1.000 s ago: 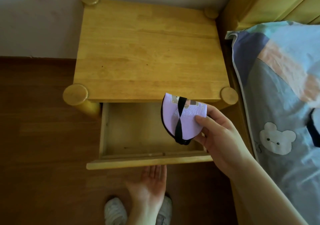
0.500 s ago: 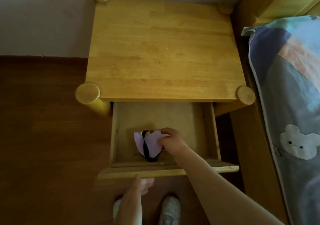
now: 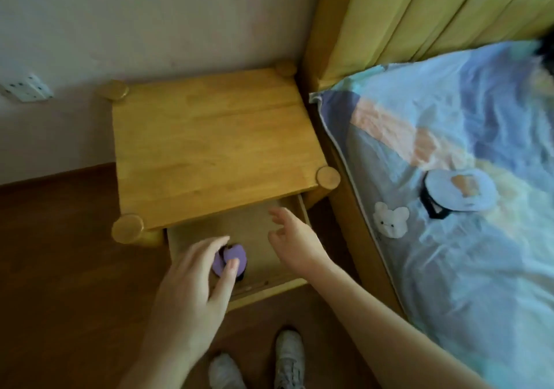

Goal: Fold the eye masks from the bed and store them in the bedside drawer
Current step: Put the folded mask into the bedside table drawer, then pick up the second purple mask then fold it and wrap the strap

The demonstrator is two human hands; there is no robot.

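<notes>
A folded purple eye mask (image 3: pixel 235 255) with a black strap lies in the open bedside drawer (image 3: pixel 260 230), near its front left. My left hand (image 3: pixel 195 286) hovers over it with fingers spread, partly hiding it and holding nothing. My right hand (image 3: pixel 295 236) is above the drawer's right side, fingers apart and empty. A light blue eye mask (image 3: pixel 461 194) with a black strap rests unfolded on the bed (image 3: pixel 479 253), well to the right of both hands.
The wooden nightstand (image 3: pixel 209 149) stands against the wall, its top bare. A yellow padded headboard (image 3: pixel 419 14) rises behind the bed. A wall socket (image 3: pixel 25 89) is at the left. My white shoes (image 3: pixel 287 358) stand on the dark wood floor below the drawer.
My right hand let go of the purple mask in the drawer and lifted out to the right. My left hand rose over the drawer. The view swung right, showing the blue mask.
</notes>
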